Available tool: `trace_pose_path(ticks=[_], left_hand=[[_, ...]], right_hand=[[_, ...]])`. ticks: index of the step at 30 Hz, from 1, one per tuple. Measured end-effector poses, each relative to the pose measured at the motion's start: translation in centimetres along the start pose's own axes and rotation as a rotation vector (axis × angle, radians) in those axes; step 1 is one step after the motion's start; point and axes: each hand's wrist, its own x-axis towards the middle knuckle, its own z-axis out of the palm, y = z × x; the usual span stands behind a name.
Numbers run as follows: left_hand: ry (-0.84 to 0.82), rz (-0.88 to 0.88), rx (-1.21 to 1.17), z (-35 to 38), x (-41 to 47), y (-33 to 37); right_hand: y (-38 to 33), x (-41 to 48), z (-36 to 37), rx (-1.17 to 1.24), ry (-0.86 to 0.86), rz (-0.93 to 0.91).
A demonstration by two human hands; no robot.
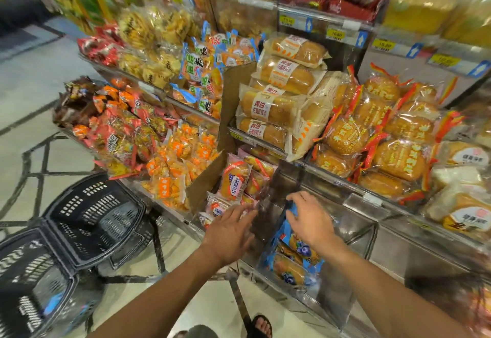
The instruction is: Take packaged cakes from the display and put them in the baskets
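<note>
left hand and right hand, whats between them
A shiny bin divider stands between the left hand and the right hand gripping a blue pack; head view.

Pale tile floor w/ dark line pattern, left. Tiered steel shelving fills right; yellow price tags on upper rails.

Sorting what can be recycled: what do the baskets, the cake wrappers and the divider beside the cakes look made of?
The baskets look like black moulded plastic, matt, with slotted walls. The cake wrappers look like thin glossy plastic film: clear, crinkled, catching glare. The divider is probably plain brown cardboard, dull-faced.
</note>
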Motion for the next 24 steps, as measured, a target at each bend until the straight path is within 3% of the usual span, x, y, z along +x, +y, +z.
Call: trace_pose_path(ticks=[6,14,20,24], left_hand=[[0.267,-0.073,0.062,-7.6,-2.7,-5.9],[0.573,-0.296,0.191,-17.6,-13.7,-19.6],[0.674,-0.493,0.277,-21.6,-26.4,-29.7],[0.634,-0.624,0.301,-21.3,-34.5,-35.3]], right_hand=[[-10.5,3.1,-4.5,-0.069,0.173,-0.233],[-31.3,5.6,-10.3,-0.047,0.349,-0.490],[-48.3,4.4,-9.5,-0.054,0.379,-0.645],[-58.1,2.7,-6.7,0.010,0.334,-0.737]])
